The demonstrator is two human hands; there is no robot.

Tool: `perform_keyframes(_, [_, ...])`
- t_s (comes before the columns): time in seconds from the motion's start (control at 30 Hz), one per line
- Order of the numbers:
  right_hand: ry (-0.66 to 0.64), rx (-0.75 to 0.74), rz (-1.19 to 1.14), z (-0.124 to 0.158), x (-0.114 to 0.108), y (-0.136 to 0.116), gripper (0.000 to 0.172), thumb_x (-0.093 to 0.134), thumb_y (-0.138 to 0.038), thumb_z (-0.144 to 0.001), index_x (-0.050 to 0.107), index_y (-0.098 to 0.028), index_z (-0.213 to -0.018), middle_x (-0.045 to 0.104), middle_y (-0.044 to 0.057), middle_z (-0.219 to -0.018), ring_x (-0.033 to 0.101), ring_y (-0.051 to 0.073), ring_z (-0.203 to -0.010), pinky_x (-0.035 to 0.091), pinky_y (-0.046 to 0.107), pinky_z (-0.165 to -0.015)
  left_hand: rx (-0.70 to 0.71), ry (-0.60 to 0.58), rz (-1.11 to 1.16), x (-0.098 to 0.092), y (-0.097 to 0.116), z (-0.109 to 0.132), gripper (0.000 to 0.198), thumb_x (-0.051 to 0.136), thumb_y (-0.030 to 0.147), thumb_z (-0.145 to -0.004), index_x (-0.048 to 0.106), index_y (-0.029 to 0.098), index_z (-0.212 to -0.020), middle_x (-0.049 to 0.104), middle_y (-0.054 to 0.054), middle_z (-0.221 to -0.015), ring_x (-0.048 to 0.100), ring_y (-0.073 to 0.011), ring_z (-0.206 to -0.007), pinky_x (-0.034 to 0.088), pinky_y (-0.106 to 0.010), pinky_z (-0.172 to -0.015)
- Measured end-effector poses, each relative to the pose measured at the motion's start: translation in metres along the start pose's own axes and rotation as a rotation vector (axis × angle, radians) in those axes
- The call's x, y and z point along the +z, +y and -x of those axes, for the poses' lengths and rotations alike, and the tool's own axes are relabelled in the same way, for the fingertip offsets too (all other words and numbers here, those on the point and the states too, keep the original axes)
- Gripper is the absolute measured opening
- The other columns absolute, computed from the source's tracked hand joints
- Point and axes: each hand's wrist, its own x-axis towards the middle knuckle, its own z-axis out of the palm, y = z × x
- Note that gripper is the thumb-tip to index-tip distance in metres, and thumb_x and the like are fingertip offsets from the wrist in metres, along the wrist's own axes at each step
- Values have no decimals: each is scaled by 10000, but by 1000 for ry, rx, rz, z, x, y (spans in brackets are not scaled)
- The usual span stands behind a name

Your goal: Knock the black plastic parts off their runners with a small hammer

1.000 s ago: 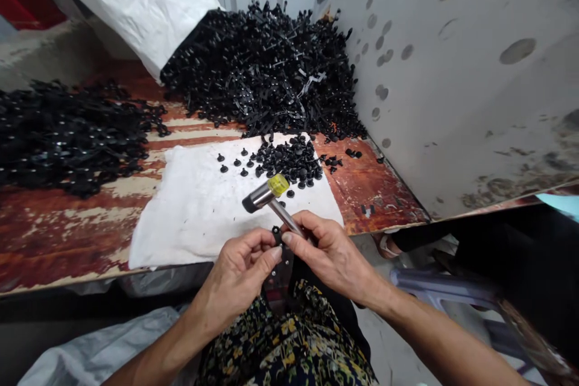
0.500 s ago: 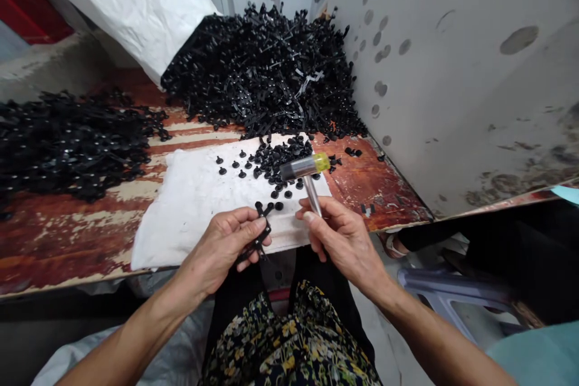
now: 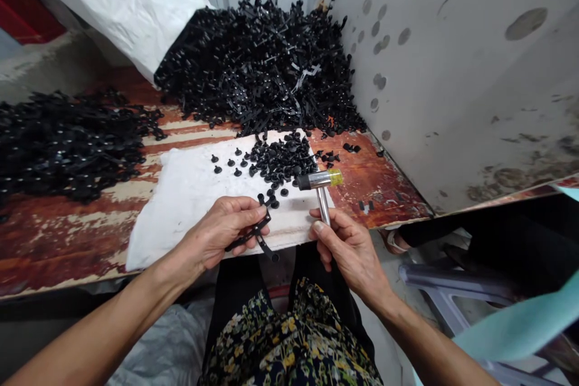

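My left hand [image 3: 235,223] pinches a black jointed plastic piece [image 3: 266,240], whose arms stick out past the fingertips above the near edge of the white cloth [image 3: 190,193]. In my right hand [image 3: 341,238] is the metal handle of a small hammer [image 3: 319,180], its head pointing up, with a dark face on the left and a yellow one on the right. Just beyond both hands, small black round-headed parts [image 3: 284,157] lie heaped on the cloth, several of them loose to the left.
A large heap of black parts [image 3: 262,66] spills from a white sack [image 3: 122,0] at the back. Another pile [image 3: 67,145] lies on the left of the worn red table [image 3: 90,232]. A grey panel [image 3: 452,84] stands at right, with a purple stool [image 3: 452,289] below.
The hammer has moved slightly right and down with my right hand. The black piece in my left hand has turned, and one arm now reaches lower right. A pale teal shape has shifted at lower right.
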Motion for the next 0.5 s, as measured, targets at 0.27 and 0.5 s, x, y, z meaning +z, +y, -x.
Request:
perform_keyframes(0.27, [-12, -2, -8, 0, -1, 2, 424, 684, -503, -787, 620, -167, -1039, 593, -37, -653, 414, 42, -393, 336, 158, -326, 3, 2, -9, 0, 0, -2, 382, 875, 338, -497, 588, 119, -622, 646, -21, -550, 474, -54, -333, 244, -117, -281])
perform_keyframes(0.5, [-12, 2, -5, -1, -1, 1, 454, 688, -523, -770, 622, -164, -1041, 594, -31, -649, 403, 47, -390, 336, 170, -326, -3, 13, -10, 0, 0, -3, 369, 863, 319, -495, 581, 120, -623, 652, -21, -546, 476, -55, -329, 252, -112, -276])
